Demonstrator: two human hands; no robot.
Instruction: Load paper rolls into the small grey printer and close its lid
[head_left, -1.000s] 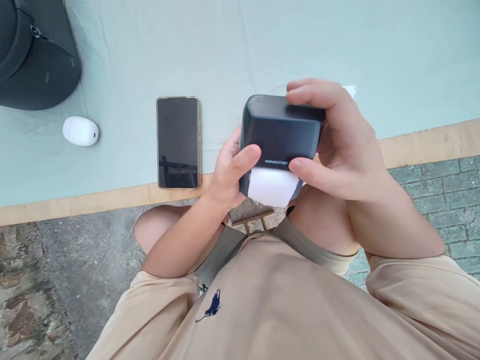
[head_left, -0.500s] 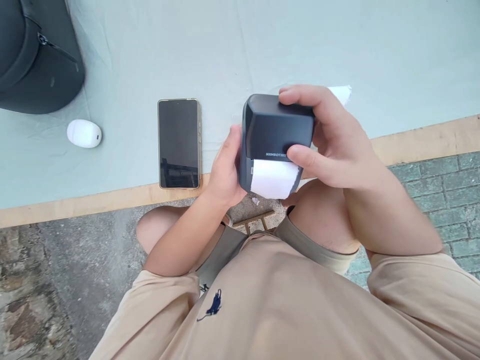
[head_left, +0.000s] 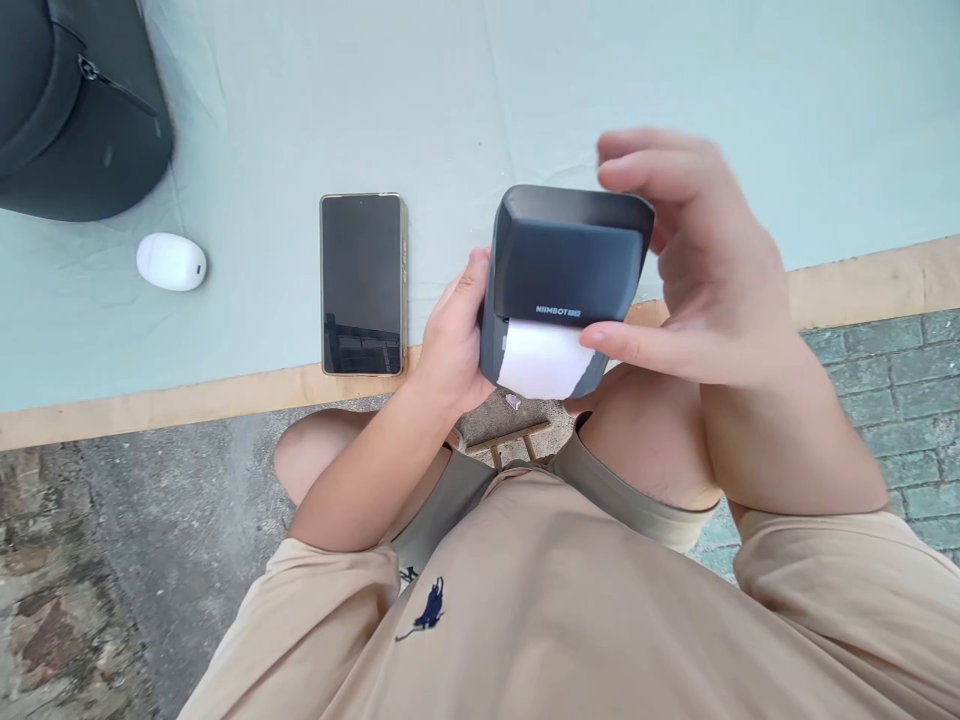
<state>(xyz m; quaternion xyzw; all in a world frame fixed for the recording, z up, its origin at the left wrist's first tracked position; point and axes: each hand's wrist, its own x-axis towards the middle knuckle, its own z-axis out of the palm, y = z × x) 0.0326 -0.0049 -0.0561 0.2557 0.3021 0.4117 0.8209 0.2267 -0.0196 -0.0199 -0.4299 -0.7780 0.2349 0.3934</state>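
Note:
A black label printer [head_left: 574,265] marked NIIMBOT is held up over the table's near edge. Out of its front slot hangs a strip of white paper [head_left: 544,360] with a ragged end. My left hand [head_left: 454,345] grips the printer's left side, the thumb along its edge and the other fingers hidden beneath. My right hand [head_left: 705,250] is at the printer's right side with its fingers spread. Its thumb tip lies by the paper slot, at the strip's upper right corner, while the forefinger is raised off the lid.
Left of the printer, a phone [head_left: 364,285] with a dark screen lies on the pale table cover [head_left: 262,100]. Farther left are a small white rounded case [head_left: 171,262] and a black zippered bag [head_left: 90,120]. The table's wooden edge [head_left: 225,395] runs in front of my knees.
My right hand has loosened from the printer's lid; its fingers have lifted and spread to the right. The printer has shifted slightly right in my left hand.

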